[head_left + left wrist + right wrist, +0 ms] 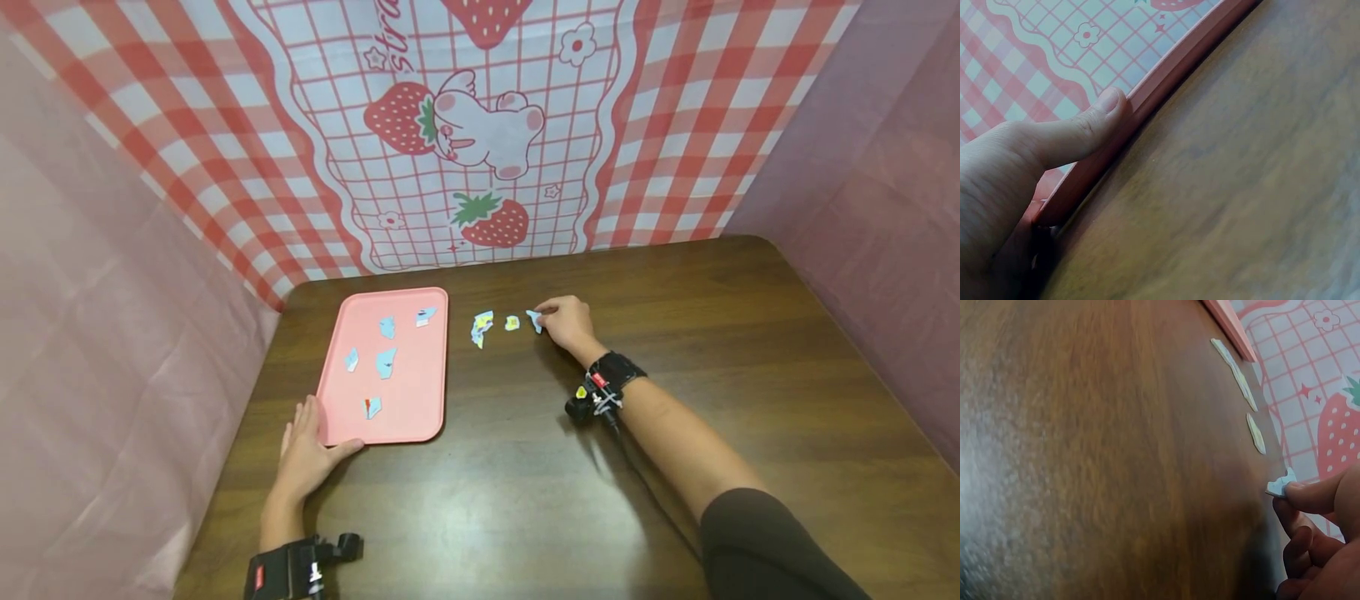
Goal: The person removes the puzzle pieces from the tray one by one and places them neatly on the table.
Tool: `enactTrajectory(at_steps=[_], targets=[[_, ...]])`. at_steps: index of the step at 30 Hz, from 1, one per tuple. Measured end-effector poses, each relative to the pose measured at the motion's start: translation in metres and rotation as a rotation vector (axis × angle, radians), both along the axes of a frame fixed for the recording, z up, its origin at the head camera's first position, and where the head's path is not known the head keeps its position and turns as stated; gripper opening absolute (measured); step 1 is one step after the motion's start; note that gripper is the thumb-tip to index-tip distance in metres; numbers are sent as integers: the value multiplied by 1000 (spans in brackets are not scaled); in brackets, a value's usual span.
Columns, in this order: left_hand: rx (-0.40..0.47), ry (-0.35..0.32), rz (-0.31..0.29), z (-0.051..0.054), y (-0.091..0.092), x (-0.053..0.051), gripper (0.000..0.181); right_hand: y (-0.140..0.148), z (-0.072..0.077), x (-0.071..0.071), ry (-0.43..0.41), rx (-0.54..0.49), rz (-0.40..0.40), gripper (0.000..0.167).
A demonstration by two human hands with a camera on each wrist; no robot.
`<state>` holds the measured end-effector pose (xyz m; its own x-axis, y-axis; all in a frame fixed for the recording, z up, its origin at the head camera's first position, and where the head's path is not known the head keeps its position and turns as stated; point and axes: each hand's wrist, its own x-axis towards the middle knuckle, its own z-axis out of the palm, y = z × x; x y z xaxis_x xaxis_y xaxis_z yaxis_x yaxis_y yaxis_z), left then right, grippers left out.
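My right hand [567, 323] pinches a small, flat, light-blue puzzle piece [534, 321] between thumb and fingertips. In the right wrist view the piece [1281, 484] is tilted up at the tabletop's far side. Left of it on the table lie a small yellow-and-blue piece [512, 322] and a larger yellow-and-blue cluster [482, 327]. The pink tray [412, 417] holds several irregular light-blue pieces, one of them [385, 363] near the middle. At the tray's near left corner, my left hand [306, 454] grips the rim, its thumb [1082, 134] along the near edge.
The brown wooden table [525, 500] extends under everything. Behind it hangs a red-and-white checked cloth [675, 108] with strawberries. Pink cloth [112, 333] hangs at the left side and more at the right. A dark cable [652, 492] runs along the right forearm.
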<state>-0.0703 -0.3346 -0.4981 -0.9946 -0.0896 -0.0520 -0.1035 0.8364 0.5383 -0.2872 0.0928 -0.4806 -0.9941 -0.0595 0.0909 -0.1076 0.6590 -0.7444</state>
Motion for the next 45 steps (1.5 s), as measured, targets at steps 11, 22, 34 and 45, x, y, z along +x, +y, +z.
enactTrajectory(at_steps=[11,22,34,45], targets=[[1,18,2,-2,1,0,122,2,-3,1,24,70,-17,19],[4,-1,-3,-3,-1,-1,124,0,-4,1,-40,108,-45,20],[7,5,-3,-3,-1,-1,124,-1,-5,2,-71,129,-60,22],[0,-1,-2,-1,-1,0,123,-2,-6,2,-76,116,-72,20]])
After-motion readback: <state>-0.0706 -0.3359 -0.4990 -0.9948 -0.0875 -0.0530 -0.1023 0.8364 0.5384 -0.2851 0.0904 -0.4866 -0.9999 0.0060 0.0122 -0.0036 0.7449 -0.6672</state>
